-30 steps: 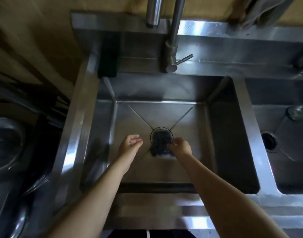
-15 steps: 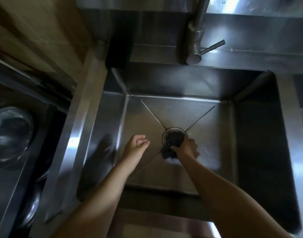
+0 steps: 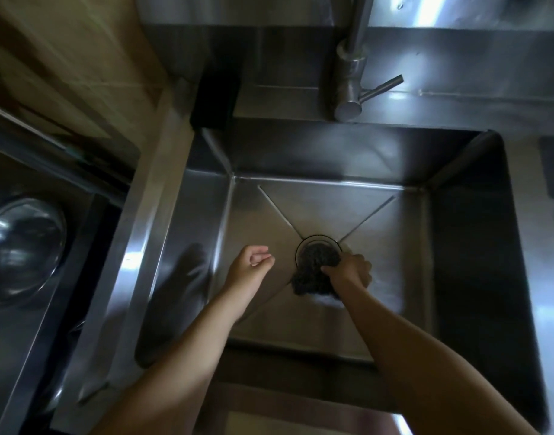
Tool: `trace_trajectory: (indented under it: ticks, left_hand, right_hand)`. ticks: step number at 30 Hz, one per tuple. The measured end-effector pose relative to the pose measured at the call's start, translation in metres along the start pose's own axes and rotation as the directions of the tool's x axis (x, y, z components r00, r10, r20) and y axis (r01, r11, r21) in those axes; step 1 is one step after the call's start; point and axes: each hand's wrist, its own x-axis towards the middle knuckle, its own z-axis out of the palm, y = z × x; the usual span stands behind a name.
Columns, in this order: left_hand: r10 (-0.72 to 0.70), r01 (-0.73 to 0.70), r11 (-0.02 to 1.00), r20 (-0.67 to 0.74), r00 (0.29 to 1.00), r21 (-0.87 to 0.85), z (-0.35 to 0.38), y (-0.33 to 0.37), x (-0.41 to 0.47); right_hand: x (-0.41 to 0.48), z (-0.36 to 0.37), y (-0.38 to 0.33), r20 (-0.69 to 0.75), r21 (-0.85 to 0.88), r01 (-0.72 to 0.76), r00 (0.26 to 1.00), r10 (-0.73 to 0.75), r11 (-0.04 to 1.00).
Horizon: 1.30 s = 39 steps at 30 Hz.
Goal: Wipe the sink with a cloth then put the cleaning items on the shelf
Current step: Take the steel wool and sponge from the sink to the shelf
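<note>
A deep stainless steel sink (image 3: 470,233) fills the middle of the view. A dark, crumpled cloth (image 3: 313,271) lies on the sink floor over the round drain (image 3: 319,241). My right hand (image 3: 347,271) grips the cloth's right side and presses it down; a little white foam shows under it. My left hand (image 3: 250,268) hovers inside the basin to the left of the cloth, fingers loosely curled, holding nothing.
A steel tap (image 3: 352,73) with a side lever stands behind the basin. A black rectangular object (image 3: 214,102) sits at the sink's back left corner. A metal bowl (image 3: 21,246) lies in a dark rack at the left. A wooden wall is at the upper left.
The view has dropped closer to the basin and shifted left, so the second sink is out of frame. My right hand has closed further over the cloth at the drain. The left hand has barely moved.
</note>
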Motion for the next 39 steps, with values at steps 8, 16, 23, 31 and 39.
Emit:
trace_trajectory:
  ticks: [8,16,23,31,39]
  left_hand:
    - [0.009,-0.012,0.996,-0.029,1.0,-0.092,-0.006,0.033,-0.017]
    - [0.108,-0.119,0.977,-0.07,0.992,-0.175,-0.02,0.076,-0.028]
    - [0.18,-0.189,0.97,-0.071,0.981,-0.153,-0.047,0.102,-0.025]
    - [0.244,-0.246,0.967,-0.043,0.969,-0.061,-0.079,0.142,0.016]
    - [0.408,-0.382,0.91,-0.195,0.892,0.159,-0.096,0.191,0.088]
  right_hand:
    - [-0.019,-0.039,-0.003,0.151,0.513,-0.042,0.988,-0.043,0.858]
    - [-0.045,-0.085,-0.037,0.089,0.697,0.047,0.984,-0.152,0.716]
    - [-0.07,-0.115,-0.074,0.017,0.809,0.092,0.984,-0.18,0.58]
    - [-0.091,-0.133,-0.119,0.012,0.951,0.018,0.995,-0.094,0.308]
    - [-0.086,-0.136,-0.159,-0.008,0.98,0.021,0.998,-0.067,0.199]
